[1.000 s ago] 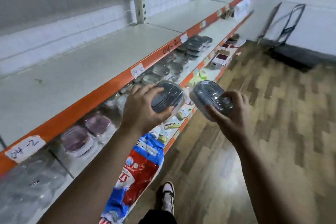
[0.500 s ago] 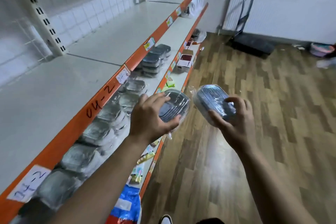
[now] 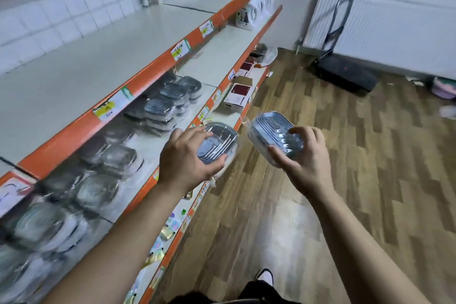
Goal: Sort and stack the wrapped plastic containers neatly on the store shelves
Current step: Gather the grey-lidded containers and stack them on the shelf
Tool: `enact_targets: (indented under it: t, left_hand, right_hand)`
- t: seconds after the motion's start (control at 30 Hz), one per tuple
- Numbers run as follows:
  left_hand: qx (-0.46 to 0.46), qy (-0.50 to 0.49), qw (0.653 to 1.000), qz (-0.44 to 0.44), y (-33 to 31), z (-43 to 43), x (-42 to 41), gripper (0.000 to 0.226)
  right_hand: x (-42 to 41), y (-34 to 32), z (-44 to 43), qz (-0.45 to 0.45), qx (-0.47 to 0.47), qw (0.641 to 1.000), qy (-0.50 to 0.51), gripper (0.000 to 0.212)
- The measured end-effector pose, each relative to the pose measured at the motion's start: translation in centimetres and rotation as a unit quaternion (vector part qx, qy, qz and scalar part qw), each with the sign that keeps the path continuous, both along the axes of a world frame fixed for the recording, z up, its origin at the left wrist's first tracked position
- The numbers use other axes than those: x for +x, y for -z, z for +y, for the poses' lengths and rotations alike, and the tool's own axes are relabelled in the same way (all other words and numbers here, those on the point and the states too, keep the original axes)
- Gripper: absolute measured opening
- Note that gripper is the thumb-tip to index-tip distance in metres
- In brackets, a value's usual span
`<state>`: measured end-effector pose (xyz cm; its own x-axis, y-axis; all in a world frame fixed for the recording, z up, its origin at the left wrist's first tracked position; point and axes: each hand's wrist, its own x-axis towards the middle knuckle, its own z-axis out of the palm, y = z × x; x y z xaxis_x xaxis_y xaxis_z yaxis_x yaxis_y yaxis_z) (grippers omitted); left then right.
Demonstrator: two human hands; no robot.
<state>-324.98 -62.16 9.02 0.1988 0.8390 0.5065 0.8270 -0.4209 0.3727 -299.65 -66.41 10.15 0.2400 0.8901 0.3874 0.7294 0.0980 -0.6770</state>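
Holding two packs, one per hand: left hand (image 3: 187,155) clamps the left pack (image 3: 219,145) at the middle shelf (image 3: 209,69) edge, and right hand (image 3: 303,163) grips the right pack (image 3: 274,136) over the floor (image 3: 345,180). Best set each flat and square on the dark stack (image 3: 160,111), left first. Shelved packs too blurred to count.

Bare left hand (image 3: 187,155) and forearm, bare right hand (image 3: 304,165) and forearm, dark clothing (image 3: 249,295), white shoe (image 3: 266,277) with dark trim

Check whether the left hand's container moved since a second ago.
Yes. The wrapped container in the left hand has travelled along the aisle, closer to the dark stack on the middle shelf.
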Motion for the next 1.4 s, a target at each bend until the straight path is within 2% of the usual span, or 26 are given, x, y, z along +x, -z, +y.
enact_targets:
  t: [0.13, 0.27, 0.63, 1.03, 1.4]
  left_hand:
    - [-0.017, -0.05, 0.999, -0.004, 1.0, 5.4, 3.8, 0.057]
    - [-0.019, -0.103, 0.994, -0.01, 1.9, 10.6, 5.6, 0.058]
    - [-0.017, -0.19, 0.982, -0.011, 6.8, 26.3, 4.5, 0.056]
    - [-0.034, -0.34, 0.939, -0.03, 13.9, 33.3, 6.8, 0.055]
    - [0.002, -0.482, 0.874, -0.064, 18.0, 37.5, 11.9, 0.057]
  right_hand:
    - [4.8, 0.0, 8.1, -0.015, -0.02, 0.999, -0.047, 0.048]
    - [6.1, 1.0, 16.4, -0.007, -0.035, 0.994, -0.102, 0.052]
    - [3.0, 6.7, 37.9, 0.025, -0.058, 0.981, -0.185, 0.057]
    - [-1.8, 15.5, 53.1, 0.051, -0.114, 0.933, -0.337, 0.05]
    - [-10.3, 20.0, 64.5, 0.073, 0.017, 0.892, -0.445, 0.04]
